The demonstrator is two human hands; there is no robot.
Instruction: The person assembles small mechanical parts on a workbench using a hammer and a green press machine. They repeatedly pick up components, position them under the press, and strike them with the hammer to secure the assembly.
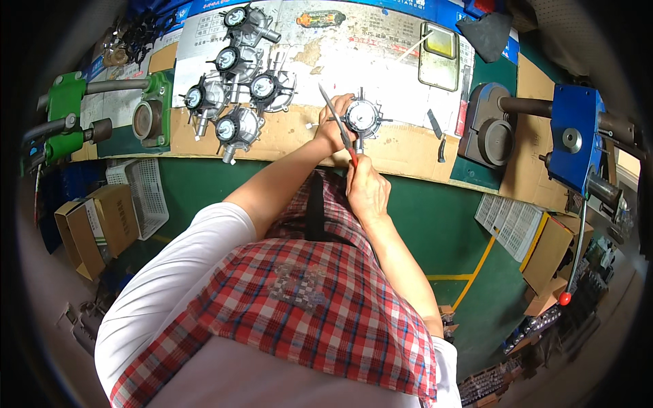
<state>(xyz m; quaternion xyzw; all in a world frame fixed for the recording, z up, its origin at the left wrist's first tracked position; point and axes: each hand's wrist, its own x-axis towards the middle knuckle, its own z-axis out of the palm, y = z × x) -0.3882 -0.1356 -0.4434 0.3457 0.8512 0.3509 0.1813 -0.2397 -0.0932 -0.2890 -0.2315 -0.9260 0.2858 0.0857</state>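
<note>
My right hand (369, 190) is closed around the red handle of a file (335, 114). The file's long, dark, tapering blade points up and to the left, crossing in front of my left hand. A round metal pump-like part (363, 114), with a black ring, thin arms and a pale centre, rests at the front of the bench. My left hand (331, 128) grips this part along its left side; some of its fingers are hidden behind the blade and the part. From this view I cannot tell whether the blade touches the part.
Several similar parts (264, 88) stand to the left on the cardboard-covered bench (299, 151). A green press (158, 109) flanks them; a blue press (575, 136) with a red-knobbed lever is at right. A tray (439, 71) with yellowish contents and a slim dark tool (439, 132) lie between.
</note>
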